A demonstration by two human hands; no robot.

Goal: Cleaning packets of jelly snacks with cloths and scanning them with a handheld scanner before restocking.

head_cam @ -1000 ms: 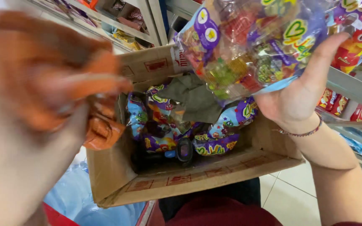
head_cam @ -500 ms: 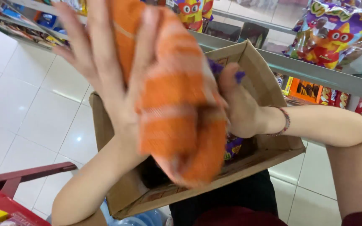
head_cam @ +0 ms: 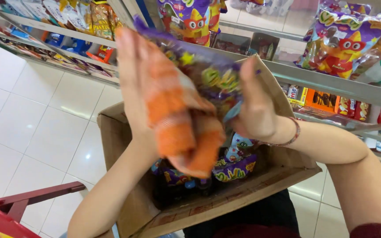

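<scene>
While both hands lift above the cardboard box (head_cam: 124, 132), the left hand (head_cam: 137, 83) grips an orange cloth (head_cam: 177, 128) | right hand (head_cam: 254, 110) clasps a purple snack bag (head_cam: 208, 75) | more bags (head_cam: 232, 165) lie in the box | shelf (head_cam: 331, 83) behind holds similar packs (head_cam: 345, 42)

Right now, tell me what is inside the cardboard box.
The cardboard box holds purple snack bags with bright print. The orange cloth and both hands cover the middle, so the count and the bottom stay hidden.
</scene>
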